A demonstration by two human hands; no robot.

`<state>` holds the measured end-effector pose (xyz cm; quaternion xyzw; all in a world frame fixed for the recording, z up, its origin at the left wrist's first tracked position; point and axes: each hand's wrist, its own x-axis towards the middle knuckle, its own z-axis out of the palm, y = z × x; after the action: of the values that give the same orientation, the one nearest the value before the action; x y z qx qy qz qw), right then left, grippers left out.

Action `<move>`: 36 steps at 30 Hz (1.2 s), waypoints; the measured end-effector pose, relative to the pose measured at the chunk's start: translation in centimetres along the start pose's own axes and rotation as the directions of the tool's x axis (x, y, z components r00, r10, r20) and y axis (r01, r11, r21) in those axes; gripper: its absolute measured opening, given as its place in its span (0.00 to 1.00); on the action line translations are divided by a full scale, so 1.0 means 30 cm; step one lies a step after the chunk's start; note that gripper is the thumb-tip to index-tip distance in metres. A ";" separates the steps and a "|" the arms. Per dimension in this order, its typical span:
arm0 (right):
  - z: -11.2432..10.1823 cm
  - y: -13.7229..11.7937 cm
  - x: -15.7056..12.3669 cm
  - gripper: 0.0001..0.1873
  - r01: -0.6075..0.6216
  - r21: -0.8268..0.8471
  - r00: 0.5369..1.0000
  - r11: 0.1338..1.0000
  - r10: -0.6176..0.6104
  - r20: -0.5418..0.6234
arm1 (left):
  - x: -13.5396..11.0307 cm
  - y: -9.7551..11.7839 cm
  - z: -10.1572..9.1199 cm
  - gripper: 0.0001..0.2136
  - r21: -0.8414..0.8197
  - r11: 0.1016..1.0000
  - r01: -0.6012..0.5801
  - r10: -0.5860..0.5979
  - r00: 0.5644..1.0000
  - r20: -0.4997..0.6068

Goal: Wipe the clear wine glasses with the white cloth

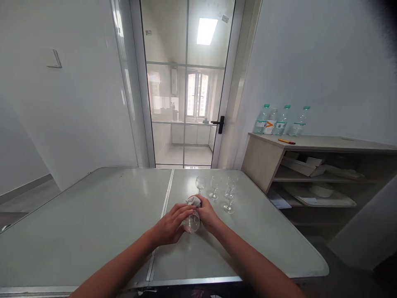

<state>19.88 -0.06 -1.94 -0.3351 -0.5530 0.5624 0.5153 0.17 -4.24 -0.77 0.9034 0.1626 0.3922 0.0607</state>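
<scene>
My left hand (172, 223) is wrapped around a clear stemmed glass (191, 223), whose rounded bowl points down toward me. A white cloth (194, 201) is bunched at the far end of that glass. My right hand (207, 211) is closed on the cloth, with its fingers partly hidden. Just beyond my hands stand several more clear stemmed glasses: one wine glass (201, 182) directly behind the cloth, another wine glass (215, 188) to its right, and a nearer wine glass (229, 200) overlapping one behind it.
The pale table (108, 223) has a metal seam running through it. A shelf unit (263, 157) at the right carries several plastic bottles (281, 122) and an orange-handled tool (286, 141); trays and boxes lie inside. A glass door (186, 91) stands behind the table.
</scene>
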 end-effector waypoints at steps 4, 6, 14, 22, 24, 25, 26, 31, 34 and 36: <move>-0.019 0.002 0.009 0.15 -0.026 -0.049 0.996 0.998 0.022 -0.081 | -0.001 -0.005 0.003 0.29 0.044 0.998 -0.042 0.040 0.998 0.038; -0.012 -0.011 0.006 0.14 -0.011 0.026 0.998 1.000 0.012 -0.059 | -0.010 -0.016 0.001 0.27 0.077 0.996 -0.036 0.033 0.999 0.040; 0.018 -0.023 -0.013 0.18 -0.063 0.155 0.992 0.986 0.044 0.122 | -0.010 -0.012 0.007 0.24 0.165 0.969 -0.182 0.161 0.978 0.131; -0.006 -0.020 0.006 0.17 0.070 -0.036 0.995 0.997 -0.072 -0.065 | 0.008 -0.008 0.012 0.23 0.183 0.959 -0.215 0.204 0.976 0.076; 0.006 -0.032 -0.003 0.17 0.061 0.048 0.998 0.997 -0.061 0.014 | 0.008 -0.008 0.005 0.24 0.154 0.964 -0.218 0.207 0.975 0.085; 0.011 -0.036 -0.007 0.17 0.043 0.079 0.997 0.996 -0.047 0.056 | 0.007 -0.008 0.002 0.24 0.139 0.966 -0.216 0.206 0.975 0.087; 0.015 -0.036 -0.010 0.17 0.022 0.091 0.996 0.996 -0.029 0.087 | 0.006 -0.006 0.001 0.24 0.127 0.969 -0.212 0.201 0.975 0.091; -0.002 -0.002 -0.001 0.16 0.008 -0.116 1.000 0.993 -0.009 -0.004 | 0.004 0.005 0.012 0.25 0.132 0.970 -0.204 0.185 0.972 0.142; -0.024 0.011 0.012 0.14 0.025 -0.266 0.996 0.964 -0.047 -0.075 | 0.003 0.001 0.015 0.26 0.131 0.973 -0.189 0.170 0.975 0.141; -0.031 0.008 0.017 0.14 0.038 -0.315 0.991 0.948 -0.075 -0.109 | 0.000 -0.010 0.014 0.25 0.113 0.979 -0.171 0.159 0.981 0.111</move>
<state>20.57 0.72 -2.24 -0.4295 -0.6125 0.4318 0.5040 0.39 -3.97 -1.13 0.9344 0.1075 0.3389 -0.0194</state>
